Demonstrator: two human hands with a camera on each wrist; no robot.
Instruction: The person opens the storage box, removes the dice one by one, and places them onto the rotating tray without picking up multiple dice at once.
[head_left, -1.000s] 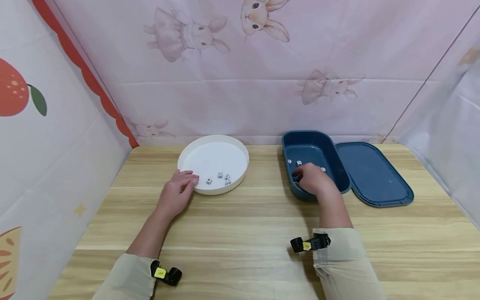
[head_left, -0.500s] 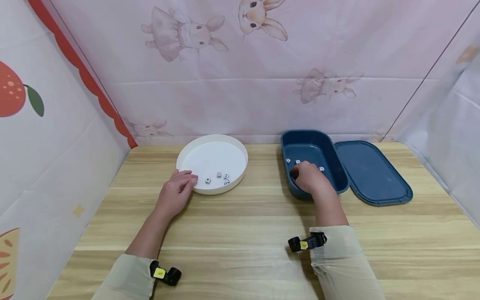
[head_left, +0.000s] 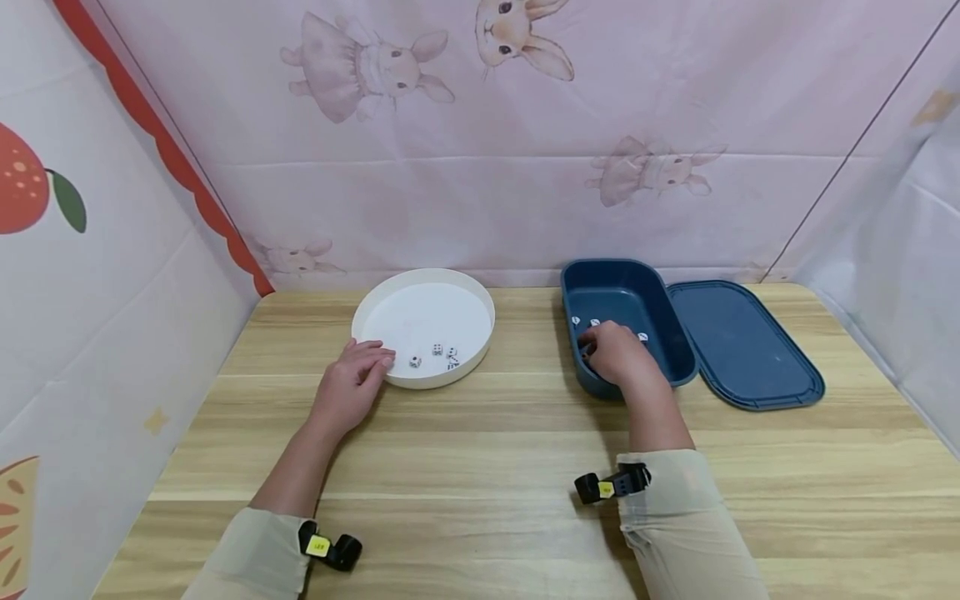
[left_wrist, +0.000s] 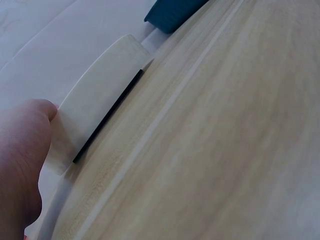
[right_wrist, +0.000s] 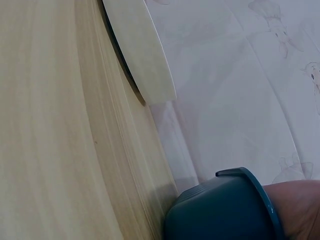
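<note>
My left hand [head_left: 351,385] rests at the near left rim of a round white tray [head_left: 485,348], its fingers over the edge. In the left wrist view the thumb [left_wrist: 42,106] touches the tray's rim. Several black-and-white dice, one of them a die [head_left: 437,350], lie near the tray's front. My right hand [head_left: 621,356] reaches into a dark blue rectangular box [head_left: 681,358], fingers bent down by its left wall. The fingertips are mostly hidden, so whether they hold a die cannot be told. Several dice, such as a die [head_left: 642,337], lie in the box.
A blue lid [head_left: 753,350] lies flat on the wooden table [head_left: 480,483], right of the box. A pink rabbit-print cloth [head_left: 465,200] rises right behind the tray and box. Printed sheets stand at both sides.
The left hand stays at the tray's rim. The right hand remains in the box and its fingers shift only slightly. The head view has moved a little.
</note>
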